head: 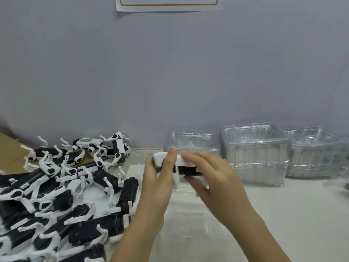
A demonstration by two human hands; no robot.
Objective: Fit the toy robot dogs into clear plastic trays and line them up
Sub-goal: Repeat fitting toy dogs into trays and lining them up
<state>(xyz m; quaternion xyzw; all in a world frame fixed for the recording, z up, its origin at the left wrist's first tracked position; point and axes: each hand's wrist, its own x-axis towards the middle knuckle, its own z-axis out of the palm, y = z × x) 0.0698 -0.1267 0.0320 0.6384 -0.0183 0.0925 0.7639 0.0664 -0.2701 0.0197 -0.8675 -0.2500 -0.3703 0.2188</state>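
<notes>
I hold one black-and-white toy robot dog in both hands above the table's middle. My left hand grips its left end, forefinger over the top. My right hand grips its right end, fingers over the top and thumb beneath. A clear plastic tray lies flat on the table right under the hands, hard to make out. Several stacks of clear trays stand at the back right against the wall. A big pile of toy robot dogs covers the left of the table.
A grey wall rises just behind the table, with a paper sheet pinned at the top. A brown cardboard piece lies at the far left under the pile. The light tabletop stretches out to the right.
</notes>
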